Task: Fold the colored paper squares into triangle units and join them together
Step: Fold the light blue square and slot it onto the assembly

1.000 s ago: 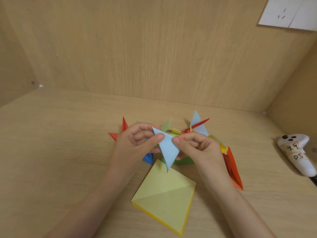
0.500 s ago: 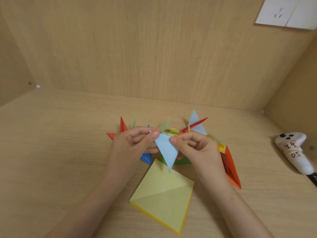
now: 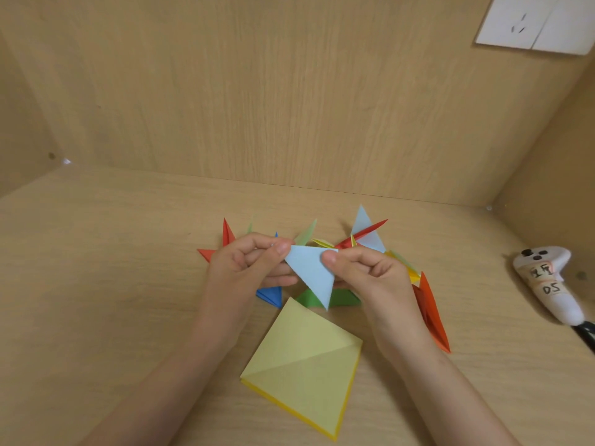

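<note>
Light-blue paper triangle (image 3: pixel 311 275) is pinched at its upper corners by left hand (image 3: pixel 248 268) and right hand (image 3: pixel 370 278), above a yellow paper stack (image 3: pixel 306 368).

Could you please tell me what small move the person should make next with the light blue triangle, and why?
Probably bring its two upper corners together to fold it in half: the left hand and right hand each pinch one upper corner of the light blue triangle, which looks broader than the narrow orange unit nearby.
</note>
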The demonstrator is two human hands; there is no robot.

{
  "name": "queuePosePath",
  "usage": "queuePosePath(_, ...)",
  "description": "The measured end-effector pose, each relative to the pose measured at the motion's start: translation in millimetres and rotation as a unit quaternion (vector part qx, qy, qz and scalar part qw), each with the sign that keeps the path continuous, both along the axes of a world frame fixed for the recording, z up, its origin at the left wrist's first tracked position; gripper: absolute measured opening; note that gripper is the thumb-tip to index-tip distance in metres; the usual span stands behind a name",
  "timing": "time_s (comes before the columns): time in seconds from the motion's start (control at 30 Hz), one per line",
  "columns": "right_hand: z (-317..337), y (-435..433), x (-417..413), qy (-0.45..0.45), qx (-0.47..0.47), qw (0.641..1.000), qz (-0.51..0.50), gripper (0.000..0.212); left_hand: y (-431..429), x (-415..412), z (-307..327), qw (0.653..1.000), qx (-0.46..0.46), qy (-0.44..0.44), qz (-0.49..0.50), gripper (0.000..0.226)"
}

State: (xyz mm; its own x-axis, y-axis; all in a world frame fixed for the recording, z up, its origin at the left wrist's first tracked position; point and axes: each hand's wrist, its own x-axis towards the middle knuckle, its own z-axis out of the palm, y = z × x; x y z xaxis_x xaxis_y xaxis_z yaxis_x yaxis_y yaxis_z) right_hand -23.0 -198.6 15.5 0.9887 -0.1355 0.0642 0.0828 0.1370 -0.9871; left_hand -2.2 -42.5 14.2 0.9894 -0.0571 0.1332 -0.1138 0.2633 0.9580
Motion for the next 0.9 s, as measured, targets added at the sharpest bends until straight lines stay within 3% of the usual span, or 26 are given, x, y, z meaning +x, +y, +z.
queuePosePath(0.27,1.4,-1.6,0.6,-0.012,-0.005,1.0,-0.004,0.005,3.9,0.2,-0.6,1.0,0.001,0.004,-0.012,0.017)
queuePosePath(0.4,3.9,-7.2,0.0,-0.019,-0.012,1.0,-0.015,0.013,9.5,5.3,1.3,0.999,-0.025,0.023,0.014,0.019)
queuePosePath(0.57,-0.1,-2.5,-0.4,-0.041,-0.101,0.994,0.015,0.013,3.6,1.1,0.2,0.998,0.053,-0.032,0.016,0.021)
queuePosePath(0.73,-1.8,-0.2,-1.7,-0.034,-0.141,0.989,0.041,0.013,-0.4,0.2,-5.5,0.976,0.198,-0.086,-0.005,0.008)
queuePosePath(0.9,-3.0,0.3,-1.6,-0.011,-0.094,0.993,0.063,0.01,0.7,0.7,-4.6,0.977,0.189,-0.09,0.029,0.015)
